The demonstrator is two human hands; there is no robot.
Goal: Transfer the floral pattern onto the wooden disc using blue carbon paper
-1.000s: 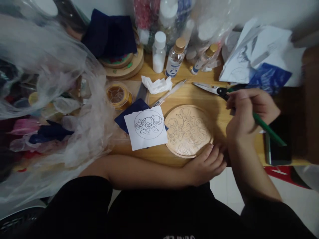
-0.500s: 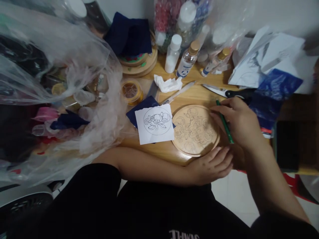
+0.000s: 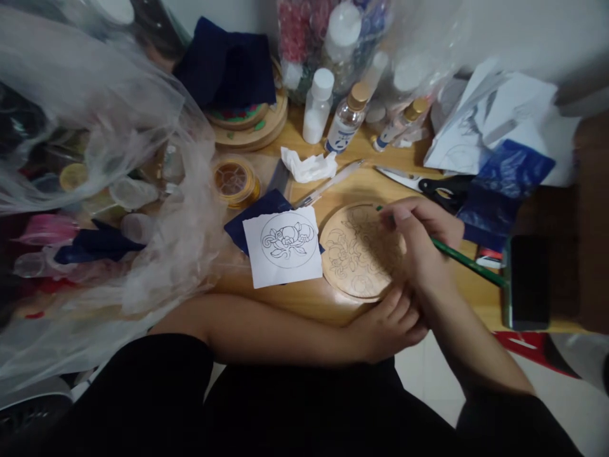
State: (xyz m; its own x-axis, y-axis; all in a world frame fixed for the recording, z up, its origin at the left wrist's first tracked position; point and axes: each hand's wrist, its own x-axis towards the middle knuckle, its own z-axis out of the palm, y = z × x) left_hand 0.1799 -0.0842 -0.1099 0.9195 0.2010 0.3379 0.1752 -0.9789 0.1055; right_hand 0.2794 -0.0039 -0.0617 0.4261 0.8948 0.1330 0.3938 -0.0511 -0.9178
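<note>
A round wooden disc (image 3: 345, 260) with flower outlines drawn on it lies on the wooden table. My right hand (image 3: 421, 235) is over its right side, closed on a green pencil (image 3: 469, 261); the tip is by the disc's upper edge and the long end slopes down to the right. My left hand (image 3: 387, 324) rests at the disc's lower edge, fingers stretched out, close under my right wrist. Left of the disc, a torn white paper (image 3: 284, 249) with an inked flower in an oval lies on dark blue cloth (image 3: 238, 227).
Behind the disc are a pen (image 3: 333, 183), crumpled tissue (image 3: 309, 165), black-handled scissors (image 3: 440, 190) and small bottles (image 3: 345, 120). A gold spool (image 3: 235, 181) sits left of them. A large clear plastic bag (image 3: 162, 254) fills the left side. A phone (image 3: 528, 282) lies right.
My right hand has moved left over the disc, and the pencil has turned so that its long end points right. The left hand stays by the disc's lower edge. The view has shifted slightly.
</note>
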